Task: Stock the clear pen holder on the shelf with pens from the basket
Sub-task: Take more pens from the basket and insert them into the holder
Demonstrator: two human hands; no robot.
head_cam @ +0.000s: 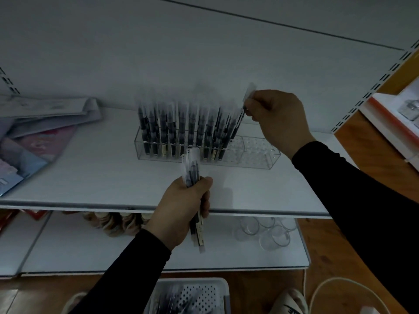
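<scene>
A clear pen holder stands on the white shelf. Several dark wrapped pens stand upright in its left and middle holes; its right end is empty. My right hand pinches the top of one wrapped pen, which leans with its tip down in the holder beside the last filled row. My left hand grips a bundle of several wrapped pens upright in front of the holder, above the shelf's front edge. The white perforated basket sits on the floor below with more pens inside.
Flat packets and booklets lie on the shelf's left end. On the lower shelf are clear glass cups and a brownish pile. A slotted upright and an orange-edged shelf bound the right. A white cable lies on the wooden floor.
</scene>
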